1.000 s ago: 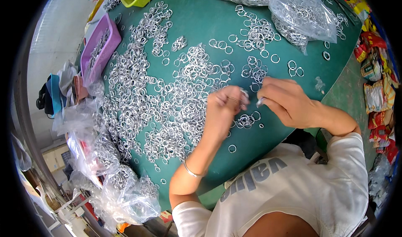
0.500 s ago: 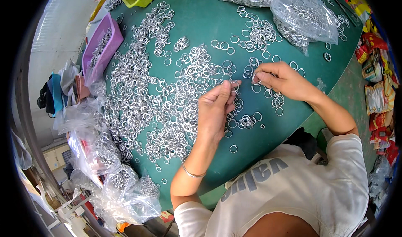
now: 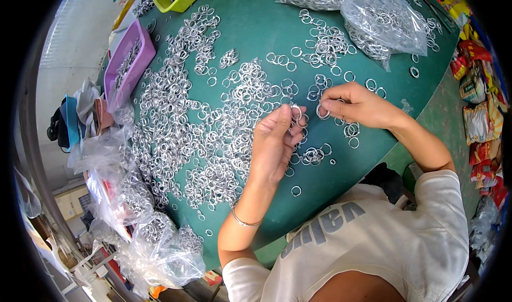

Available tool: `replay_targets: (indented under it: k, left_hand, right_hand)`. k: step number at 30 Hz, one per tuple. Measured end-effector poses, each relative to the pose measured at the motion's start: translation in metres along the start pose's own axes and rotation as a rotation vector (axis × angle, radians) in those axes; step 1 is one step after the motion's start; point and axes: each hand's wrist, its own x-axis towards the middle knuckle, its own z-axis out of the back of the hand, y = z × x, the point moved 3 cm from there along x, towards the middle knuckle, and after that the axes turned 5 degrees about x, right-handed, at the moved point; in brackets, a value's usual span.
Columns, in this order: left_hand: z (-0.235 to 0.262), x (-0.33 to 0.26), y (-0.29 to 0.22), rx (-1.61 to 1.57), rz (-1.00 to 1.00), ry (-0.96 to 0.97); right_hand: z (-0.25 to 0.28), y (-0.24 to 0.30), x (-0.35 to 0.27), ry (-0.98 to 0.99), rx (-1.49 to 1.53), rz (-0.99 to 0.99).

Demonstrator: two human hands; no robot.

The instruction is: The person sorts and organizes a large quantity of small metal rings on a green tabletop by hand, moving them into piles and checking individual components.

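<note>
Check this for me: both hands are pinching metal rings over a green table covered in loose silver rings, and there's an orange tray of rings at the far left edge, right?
Nearly. The tray at the far left edge is purple, not orange, as the head view shows. The rest holds: the left hand and right hand each pinch a metal ring over the green table covered in loose silver rings.

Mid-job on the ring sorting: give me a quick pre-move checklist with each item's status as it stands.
1. Left hand has a metal ring at its fingertips: ok.
2. Right hand pinches a second ring: ok.
3. The two rings are apart, not joined: cannot tell, too small.
4. Loose ring pile lies close to the left hand: ok.
5. Bare green table below the hands: ok, only a few stray rings.
6. Purple tray lies far left, away from both hands: ok.
</note>
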Motion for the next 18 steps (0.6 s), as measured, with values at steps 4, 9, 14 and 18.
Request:
replay_targets:
  k: [4,9,14,18]
  left_hand:
    - [0.004,0.002,0.003,-0.146,0.013,0.146]
    - [-0.007,-0.006,-0.005,0.079,0.021,0.002]
    - [-0.011,-0.011,-0.006,0.198,-0.055,-0.021]
    - [-0.011,-0.016,-0.01,0.463,-0.336,-0.041]
  right_hand:
    - [-0.001,-0.002,0.001,-0.027,0.028,0.051]
    - [-0.003,-0.003,-0.001,-0.234,-0.557,0.301]
    - [-0.026,0.011,-0.003,0.0,-0.155,0.218]
    - [-0.029,0.003,-0.002,0.099,0.029,0.093]
